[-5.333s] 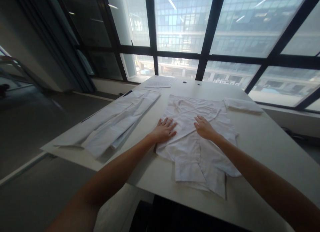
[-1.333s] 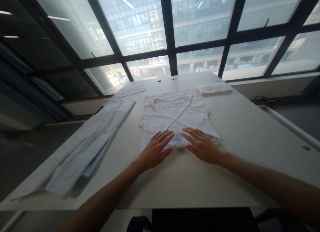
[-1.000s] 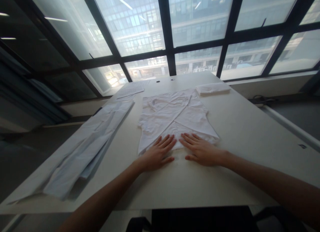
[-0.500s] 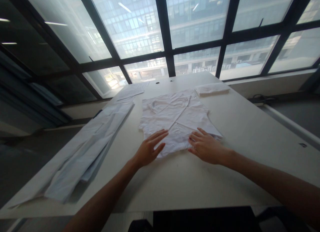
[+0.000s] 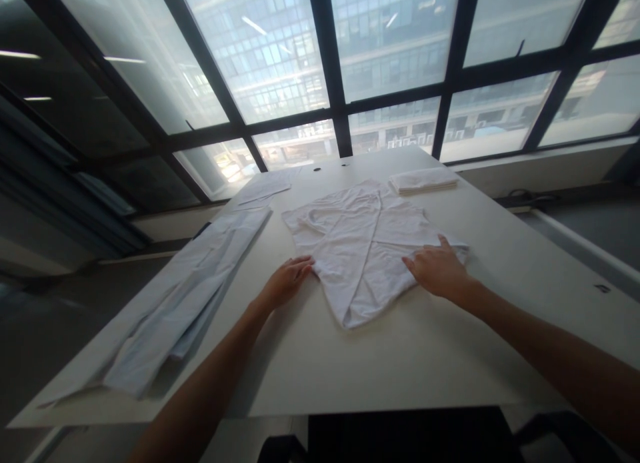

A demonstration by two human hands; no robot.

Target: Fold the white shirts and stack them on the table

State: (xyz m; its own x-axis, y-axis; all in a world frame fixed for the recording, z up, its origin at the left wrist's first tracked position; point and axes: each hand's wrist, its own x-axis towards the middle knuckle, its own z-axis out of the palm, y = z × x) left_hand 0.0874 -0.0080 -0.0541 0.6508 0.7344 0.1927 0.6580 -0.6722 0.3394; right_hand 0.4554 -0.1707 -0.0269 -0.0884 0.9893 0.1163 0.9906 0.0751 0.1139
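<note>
A white cloth garment [image 5: 350, 250], looking like a shirt, lies spread on the table with creases and one long diagonal fold. Its near side comes to a point towards me. At its left edge, my left hand [image 5: 289, 281] has its fingers drawn together on the cloth and appears to grip it. My right hand [image 5: 439, 270] rests on the garment's right part, thumb and index finger stretched apart. Its other fingers are partly hidden.
On the white table [image 5: 400, 373], long folded white and pale-blue sheets [image 5: 185, 296] lie at the left. A folded white stack [image 5: 423, 181] sits at the back right, with thin white sheets [image 5: 265, 186] at the back left. A dark chair [image 5: 410, 436] is at the near edge.
My hands have moved apart, the left one leftward, the right one rightward. The garment is spread wider, and its near side now forms a point closer to me.
</note>
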